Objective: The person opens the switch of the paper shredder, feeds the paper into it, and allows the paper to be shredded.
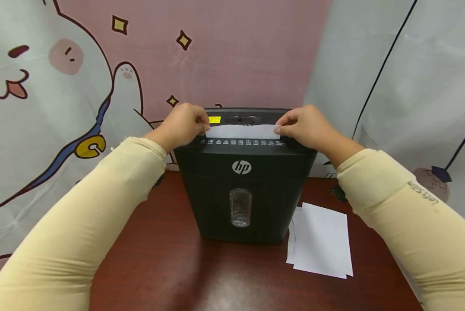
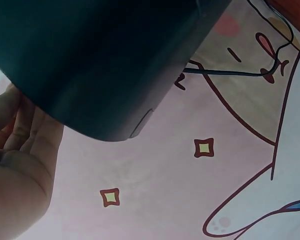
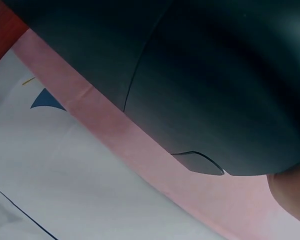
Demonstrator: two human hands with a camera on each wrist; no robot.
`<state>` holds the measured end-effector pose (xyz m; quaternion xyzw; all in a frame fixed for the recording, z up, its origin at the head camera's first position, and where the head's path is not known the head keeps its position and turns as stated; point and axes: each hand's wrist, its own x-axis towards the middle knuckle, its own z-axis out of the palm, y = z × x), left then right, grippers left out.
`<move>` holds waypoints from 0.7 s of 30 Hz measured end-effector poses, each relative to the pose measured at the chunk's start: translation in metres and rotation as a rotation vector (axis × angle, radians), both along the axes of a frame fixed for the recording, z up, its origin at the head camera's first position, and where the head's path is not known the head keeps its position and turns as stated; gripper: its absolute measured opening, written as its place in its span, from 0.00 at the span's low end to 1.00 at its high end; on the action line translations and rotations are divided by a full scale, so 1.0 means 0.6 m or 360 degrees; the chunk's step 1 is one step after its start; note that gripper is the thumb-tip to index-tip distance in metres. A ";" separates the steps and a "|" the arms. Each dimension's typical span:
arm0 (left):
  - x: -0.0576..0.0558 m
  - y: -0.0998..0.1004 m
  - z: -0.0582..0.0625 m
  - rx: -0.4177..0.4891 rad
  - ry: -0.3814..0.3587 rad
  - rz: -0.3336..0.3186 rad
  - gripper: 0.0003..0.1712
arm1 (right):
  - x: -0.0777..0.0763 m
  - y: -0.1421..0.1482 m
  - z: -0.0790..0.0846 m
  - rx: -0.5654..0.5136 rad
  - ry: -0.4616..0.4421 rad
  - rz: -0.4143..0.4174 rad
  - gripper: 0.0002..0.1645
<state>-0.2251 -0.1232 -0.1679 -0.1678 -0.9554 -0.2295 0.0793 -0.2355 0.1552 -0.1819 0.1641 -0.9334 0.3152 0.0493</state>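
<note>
A black paper shredder with an hp logo stands upright on the table. In its top slot sits a white sheet of paper, with only a low strip showing above the slot. My left hand pinches the sheet's left end between thumb and fingers. At the right end, my right hand pinches the same sheet. In the left wrist view, the shredder's side hides the fingertips of the left hand. Only a bit of the right hand shows in the right wrist view.
Several white sheets lie on the reddish-brown table, right of the shredder. A cartoon-printed cloth hangs close behind. A cord runs from the shredder in the left wrist view. The shredder's window shows shreds inside.
</note>
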 end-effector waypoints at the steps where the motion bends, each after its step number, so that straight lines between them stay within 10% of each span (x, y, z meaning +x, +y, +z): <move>1: 0.000 0.000 0.000 -0.0012 0.0016 -0.0005 0.06 | 0.001 -0.001 -0.001 0.0027 0.0018 0.0001 0.12; 21: 0.009 -0.007 -0.023 -0.0130 0.0141 0.0001 0.05 | 0.014 0.008 -0.010 0.0014 0.0107 0.0017 0.11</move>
